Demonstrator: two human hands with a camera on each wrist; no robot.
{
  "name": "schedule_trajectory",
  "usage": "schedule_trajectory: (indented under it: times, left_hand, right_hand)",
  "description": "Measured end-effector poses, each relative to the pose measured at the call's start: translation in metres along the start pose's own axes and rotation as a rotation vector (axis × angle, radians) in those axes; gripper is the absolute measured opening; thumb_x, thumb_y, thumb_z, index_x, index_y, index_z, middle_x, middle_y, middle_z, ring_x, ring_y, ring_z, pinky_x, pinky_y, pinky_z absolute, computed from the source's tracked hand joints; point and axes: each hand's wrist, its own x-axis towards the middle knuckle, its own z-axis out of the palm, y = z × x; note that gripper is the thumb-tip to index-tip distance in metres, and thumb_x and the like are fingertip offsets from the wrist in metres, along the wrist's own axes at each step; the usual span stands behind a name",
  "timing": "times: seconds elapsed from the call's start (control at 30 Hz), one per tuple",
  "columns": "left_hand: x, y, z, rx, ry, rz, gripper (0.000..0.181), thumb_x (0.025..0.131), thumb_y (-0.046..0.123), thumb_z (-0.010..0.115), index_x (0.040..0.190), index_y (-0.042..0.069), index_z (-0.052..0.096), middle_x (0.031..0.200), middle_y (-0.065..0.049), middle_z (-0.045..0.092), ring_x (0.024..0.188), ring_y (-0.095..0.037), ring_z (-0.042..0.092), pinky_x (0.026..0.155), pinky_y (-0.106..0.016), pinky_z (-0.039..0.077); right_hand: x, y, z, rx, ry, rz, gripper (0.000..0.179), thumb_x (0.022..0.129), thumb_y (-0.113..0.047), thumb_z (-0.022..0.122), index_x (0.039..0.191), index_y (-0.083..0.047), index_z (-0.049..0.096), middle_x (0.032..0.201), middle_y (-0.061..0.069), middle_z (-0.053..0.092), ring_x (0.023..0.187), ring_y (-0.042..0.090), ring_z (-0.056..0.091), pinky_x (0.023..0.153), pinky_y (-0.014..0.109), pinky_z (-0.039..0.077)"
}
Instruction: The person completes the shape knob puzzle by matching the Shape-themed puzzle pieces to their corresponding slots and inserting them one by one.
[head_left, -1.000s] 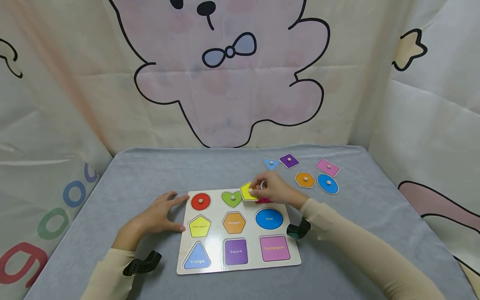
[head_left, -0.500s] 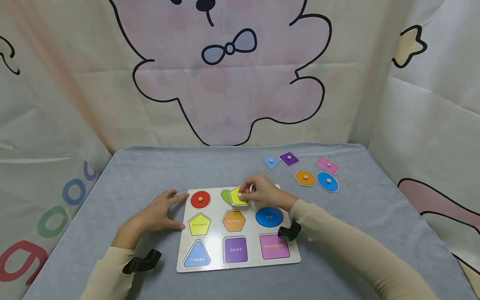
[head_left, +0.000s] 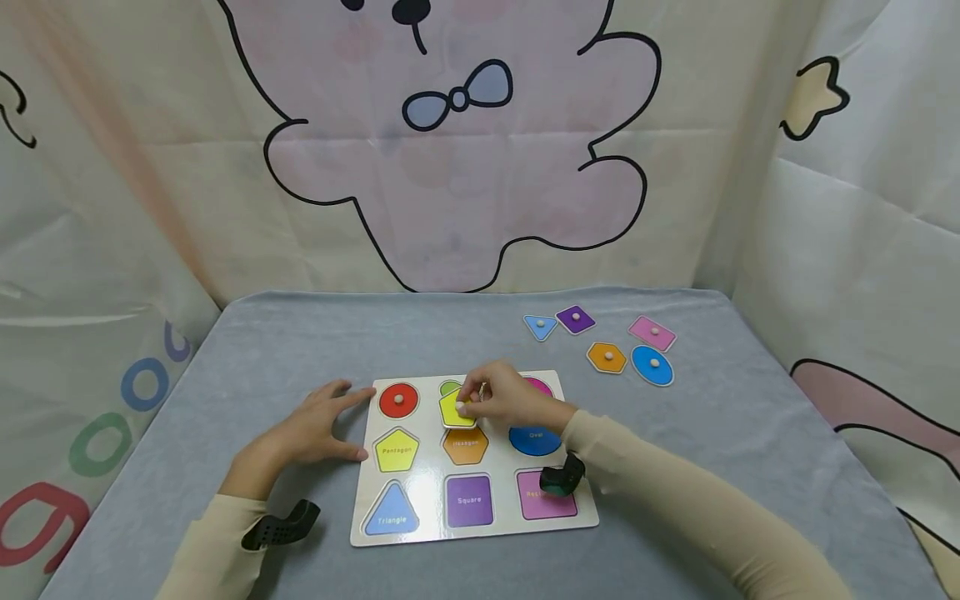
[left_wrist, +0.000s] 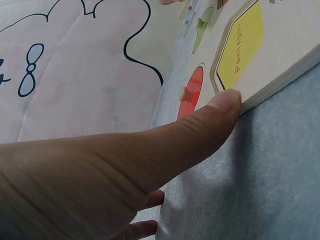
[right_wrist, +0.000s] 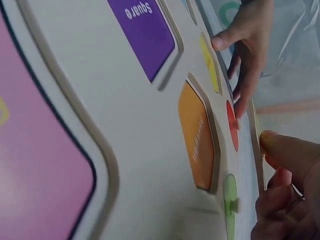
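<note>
My right hand (head_left: 513,398) pinches the yellow pentagon puzzle piece (head_left: 450,414) by its knob. It holds the piece above the puzzle board (head_left: 432,500), between the green heart (head_left: 450,387) and the orange Hexagon recess (head_left: 465,450). In the right wrist view the piece (right_wrist: 257,150) appears edge-on, raised off the board. My left hand (head_left: 311,425) touches the board's left edge with thumb and forefinger spread. The left wrist view shows that thumb (left_wrist: 220,107) against the edge beside the yellow Pentagon recess (left_wrist: 245,45). The red circle piece (head_left: 398,400) sits in its recess.
Behind and right of the board lie a light-blue triangle (head_left: 540,327), a purple square (head_left: 575,319), an orange hexagon (head_left: 606,357), a pink rectangle (head_left: 652,332) and a blue oval (head_left: 652,366). A grey cloth (head_left: 300,333) covers the table; printed curtains stand behind.
My right hand has carried the yellow pentagon leftward and slightly nearer, from beside the pink-red piece, past the heart, to just above the Hexagon recess. The left hand stays at the board's edge.
</note>
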Motion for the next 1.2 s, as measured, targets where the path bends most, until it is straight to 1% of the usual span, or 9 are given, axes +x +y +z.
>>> schedule_trajectory:
  times: [0.27, 0.43, 0.53, 0.77, 0.87, 1.0, 1.1, 1.2]
  left_hand:
    - [0.000, -0.002, 0.003, -0.004, 0.008, 0.002, 0.098, 0.069, 0.046, 0.091, 0.152, 0.020, 0.046, 0.156, -0.029, 0.035, 0.143, -0.054, 0.030, 0.109, -0.074, 0.034]
    - [-0.001, 0.001, 0.002, -0.011, 0.007, -0.011, 0.098, 0.069, 0.045, 0.091, 0.153, 0.020, 0.045, 0.157, -0.029, 0.034, 0.143, -0.054, 0.030, 0.109, -0.074, 0.034]
    - [-0.002, 0.002, 0.002, -0.007, 0.006, -0.016, 0.099, 0.069, 0.045, 0.091, 0.153, 0.020, 0.045, 0.157, -0.029, 0.033, 0.143, -0.055, 0.029, 0.108, -0.075, 0.035]
    - [0.000, 0.000, 0.003, -0.012, 0.008, -0.018, 0.099, 0.069, 0.047, 0.090, 0.153, 0.021, 0.045, 0.158, -0.029, 0.032, 0.144, -0.054, 0.028, 0.110, -0.075, 0.033]
    - [0.000, -0.001, 0.003, -0.011, 0.010, 0.000, 0.099, 0.070, 0.048, 0.090, 0.153, 0.020, 0.045, 0.157, -0.030, 0.032, 0.144, -0.055, 0.028, 0.109, -0.076, 0.032]
    - [0.000, -0.002, 0.004, -0.003, 0.010, 0.008, 0.098, 0.070, 0.048, 0.090, 0.153, 0.019, 0.045, 0.157, -0.030, 0.032, 0.143, -0.056, 0.028, 0.108, -0.076, 0.032]
    - [0.000, -0.002, 0.004, 0.004, 0.009, 0.016, 0.098, 0.070, 0.048, 0.090, 0.153, 0.020, 0.045, 0.156, -0.031, 0.033, 0.143, -0.057, 0.029, 0.107, -0.076, 0.034]
    - [-0.001, -0.002, 0.003, 0.013, 0.013, 0.040, 0.097, 0.071, 0.047, 0.090, 0.152, 0.019, 0.046, 0.155, -0.032, 0.034, 0.142, -0.057, 0.031, 0.106, -0.076, 0.035]
  right_hand:
    - [0.004, -0.005, 0.020, 0.045, -0.040, 0.028, 0.006, 0.089, -0.013, 0.078, 0.090, -0.008, 0.075, 0.071, -0.004, 0.052, 0.057, 0.007, 0.047, 0.050, 0.016, 0.041]
    - [0.007, -0.012, 0.027, 0.059, -0.062, 0.050, 0.005, 0.089, -0.012, 0.078, 0.090, -0.008, 0.075, 0.072, -0.003, 0.052, 0.053, 0.007, 0.047, 0.048, 0.016, 0.039]
    - [0.008, -0.017, 0.031, 0.065, -0.078, 0.050, 0.005, 0.089, -0.012, 0.077, 0.090, -0.008, 0.075, 0.072, -0.003, 0.052, 0.050, 0.008, 0.048, 0.048, 0.016, 0.040]
    - [0.014, -0.027, 0.043, 0.048, -0.106, 0.021, 0.004, 0.088, -0.011, 0.078, 0.088, -0.008, 0.076, 0.070, -0.004, 0.052, 0.054, 0.006, 0.048, 0.052, 0.016, 0.038]
    - [0.017, -0.029, 0.049, 0.028, -0.106, 0.009, 0.004, 0.088, -0.011, 0.078, 0.087, -0.009, 0.075, 0.070, -0.006, 0.052, 0.057, 0.005, 0.047, 0.054, 0.016, 0.037]
    - [0.021, -0.033, 0.058, -0.008, -0.114, 0.017, 0.005, 0.088, -0.014, 0.078, 0.087, -0.010, 0.075, 0.069, -0.007, 0.053, 0.062, 0.005, 0.047, 0.057, 0.016, 0.037]
    - [0.025, -0.037, 0.064, -0.028, -0.132, 0.024, 0.005, 0.088, -0.016, 0.079, 0.088, -0.012, 0.075, 0.068, -0.008, 0.054, 0.065, 0.004, 0.049, 0.059, 0.015, 0.038]
    - [0.028, -0.038, 0.070, -0.032, -0.150, 0.017, 0.004, 0.088, -0.016, 0.079, 0.089, -0.013, 0.076, 0.068, -0.008, 0.055, 0.065, 0.003, 0.050, 0.058, 0.014, 0.039]
